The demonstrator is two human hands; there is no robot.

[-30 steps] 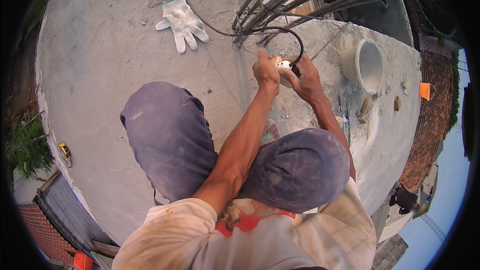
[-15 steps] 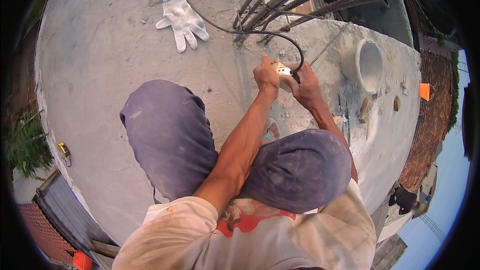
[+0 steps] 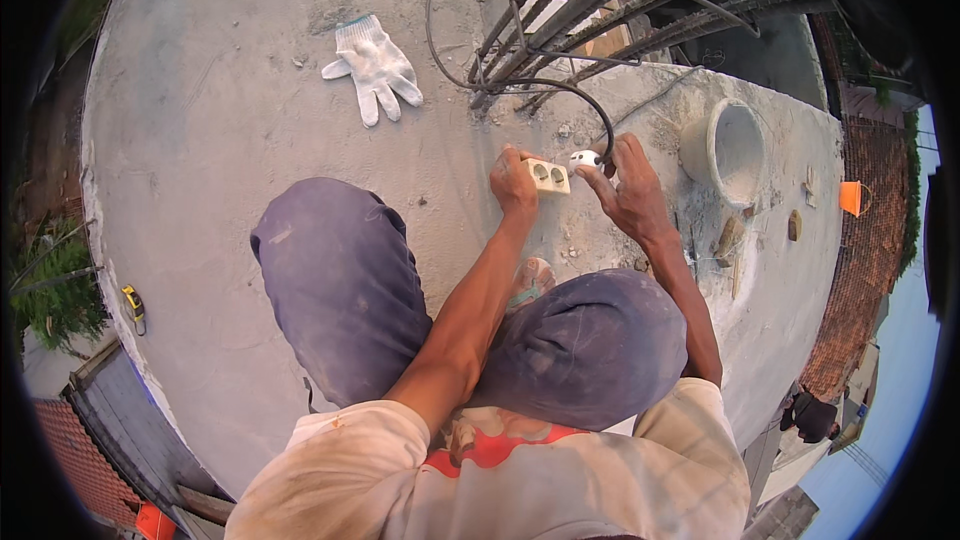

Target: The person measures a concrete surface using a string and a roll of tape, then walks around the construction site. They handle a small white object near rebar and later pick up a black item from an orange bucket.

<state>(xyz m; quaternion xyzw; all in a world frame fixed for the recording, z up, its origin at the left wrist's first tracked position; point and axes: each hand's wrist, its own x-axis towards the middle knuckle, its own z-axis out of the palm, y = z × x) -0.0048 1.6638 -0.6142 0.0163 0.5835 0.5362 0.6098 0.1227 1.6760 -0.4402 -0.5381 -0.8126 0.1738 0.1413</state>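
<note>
My left hand (image 3: 513, 180) is closed around one end of a cream double socket block (image 3: 549, 177), whose outlets face up. In my right hand (image 3: 628, 185) is a white plug (image 3: 583, 159), pinched between thumb and fingers. A black cable (image 3: 597, 106) runs from the plug up in an arc to the rebar. The plug sits just right of the socket block, seemingly apart from it. On the concrete to the left lies a white knitted glove (image 3: 375, 70), palm down or up I cannot tell.
Bent steel rebar (image 3: 590, 30) rises from the concrete slab (image 3: 190, 170) beyond my hands. To the right stand a grey bucket (image 3: 735, 145) and stone pieces (image 3: 730, 237). A yellow-and-black tool (image 3: 133, 308) lies near the left edge. Beyond the right edge are an orange bucket (image 3: 851, 197) and a person (image 3: 810, 416).
My hands have moved apart, and the plug is now separate from the socket block, whose outlets have come into view. The cable has shifted with the plug.
</note>
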